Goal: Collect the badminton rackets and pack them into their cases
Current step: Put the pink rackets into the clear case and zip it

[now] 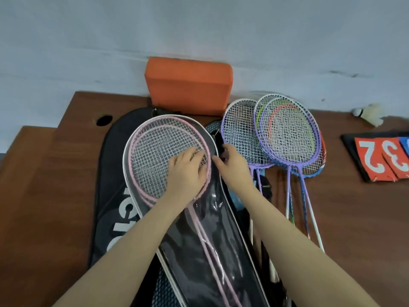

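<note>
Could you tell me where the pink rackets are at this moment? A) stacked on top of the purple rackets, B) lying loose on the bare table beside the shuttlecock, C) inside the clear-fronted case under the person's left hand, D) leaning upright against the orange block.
C: the pink rackets show through the transparent front of the white-edged case, with the left hand resting on the case over their heads; the purple rackets lie apart to the right.
</note>
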Motion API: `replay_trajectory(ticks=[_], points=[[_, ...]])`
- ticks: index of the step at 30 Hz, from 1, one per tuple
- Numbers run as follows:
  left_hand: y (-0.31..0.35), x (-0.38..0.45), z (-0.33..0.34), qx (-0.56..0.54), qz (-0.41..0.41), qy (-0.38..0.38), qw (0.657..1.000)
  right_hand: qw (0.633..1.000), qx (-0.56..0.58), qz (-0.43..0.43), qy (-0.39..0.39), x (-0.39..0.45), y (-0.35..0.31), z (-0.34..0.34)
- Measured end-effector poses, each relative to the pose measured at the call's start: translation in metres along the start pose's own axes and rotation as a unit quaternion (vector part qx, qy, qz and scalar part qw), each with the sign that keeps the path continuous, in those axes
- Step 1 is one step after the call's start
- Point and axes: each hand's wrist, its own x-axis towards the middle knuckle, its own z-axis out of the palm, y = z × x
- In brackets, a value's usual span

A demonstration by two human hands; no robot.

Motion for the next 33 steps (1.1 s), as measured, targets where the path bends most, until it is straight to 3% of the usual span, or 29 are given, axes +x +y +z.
replay_trajectory(ticks=[5, 11, 15, 19, 23, 29, 33], points=[[-0.008, 0.036, 0.000, 0.002, 0.002, -0.007, 1.000, 0.996, 0.083, 0.015, 0.012, 0.014, -0.007, -0.001], [-0.010, 0.056, -0.019, -0.058, 0.034, 0.088, 0.994, 0.988, 0.090, -0.113, 0.048, -0.008, -0.029, -0.022], [-0.017, 0.064, -0.040, -0.081, 0.093, 0.068, 0.990, 0.982, 0.075, -0.167, 0.046, -0.015, -0.044, -0.037], [-0.019, 0.065, -0.059, -0.067, 0.111, 0.045, 0.991, 0.982, 0.079, -0.167, 0.041, -0.024, -0.054, -0.043], [-0.016, 0.057, -0.071, -0.108, 0.107, 0.049, 0.987, 0.978, 0.160, -0.128, 0.048, -0.034, -0.061, -0.049], [-0.010, 0.037, -0.090, -0.177, 0.120, 0.116, 0.970, 0.984, 0.146, -0.096, 0.038, -0.035, -0.083, -0.060], [-0.006, 0.030, -0.106, -0.205, 0.135, 0.149, 0.958, 0.964, 0.240, -0.107, 0.045, -0.044, -0.096, -0.066]])
